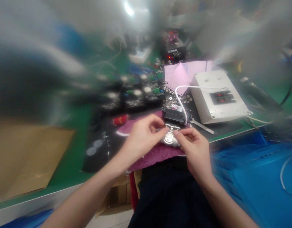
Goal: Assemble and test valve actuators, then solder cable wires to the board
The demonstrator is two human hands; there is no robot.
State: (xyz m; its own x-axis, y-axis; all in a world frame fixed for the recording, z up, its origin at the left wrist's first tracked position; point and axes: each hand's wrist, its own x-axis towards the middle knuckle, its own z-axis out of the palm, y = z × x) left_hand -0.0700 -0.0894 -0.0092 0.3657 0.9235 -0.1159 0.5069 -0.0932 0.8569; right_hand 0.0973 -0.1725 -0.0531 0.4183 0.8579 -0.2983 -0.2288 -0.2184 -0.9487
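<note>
Both of my hands meet over a purple cloth at the near edge of the green bench. My left hand is closed, its fingertips pinching the top of a small silver metal part. On the part's right side, my right hand grips it with curled fingers. Just behind the part sits a black block with a white cable running out of it. The picture is blurred, so finer detail of the metal part is unclear.
A white box with a dark switch panel stands at the right. Pink papers lie behind. Black trays of small components sit at centre left. Brown cardboard lies far left, a blue bin at lower right.
</note>
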